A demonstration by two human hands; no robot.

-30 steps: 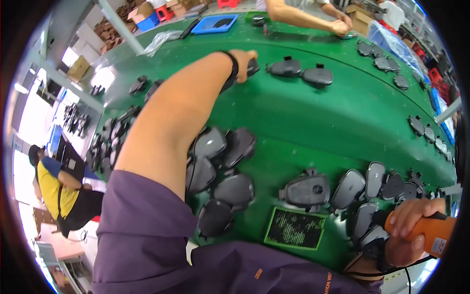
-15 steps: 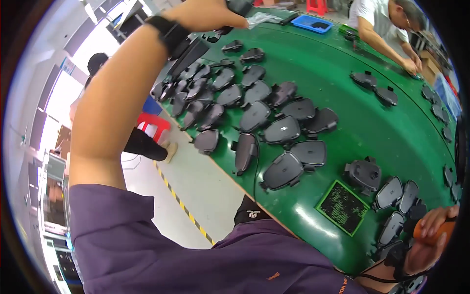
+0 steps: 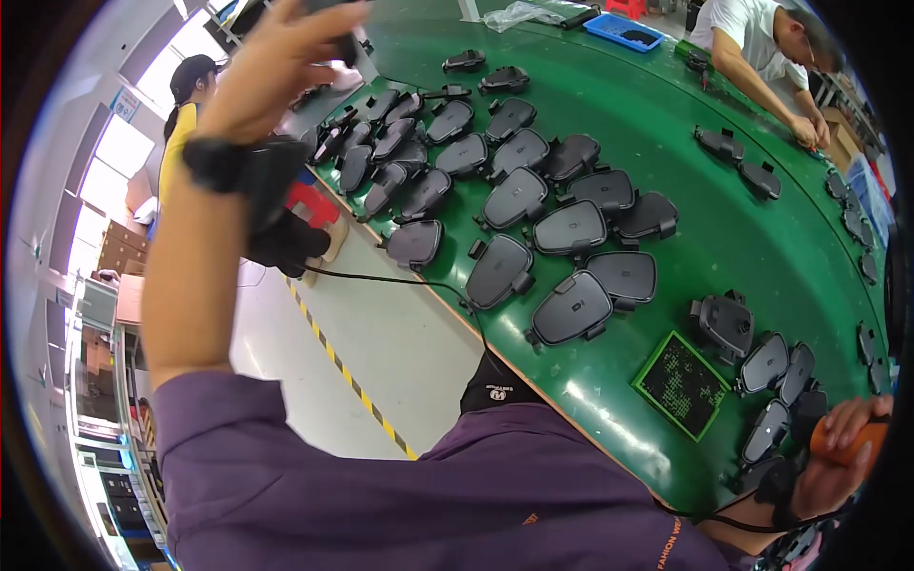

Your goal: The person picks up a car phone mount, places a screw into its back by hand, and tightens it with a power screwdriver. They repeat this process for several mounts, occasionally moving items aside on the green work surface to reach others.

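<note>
One dark device (image 3: 348,49), in left grip (image 3: 267,74), against fingers (image 3: 333,18), partly hidden

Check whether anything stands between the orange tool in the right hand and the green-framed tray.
Yes, in this view: several dark grey devices lie on the green table between the orange tool in the right hand and the green-framed tray. Whether the tool is high enough to clear them cannot be told.

Left forearm (image 3: 193,285) raised near upright, left grip (image 3: 265,78) high; right grip (image 3: 830,468) low, fingers (image 3: 844,421) curled.
</note>
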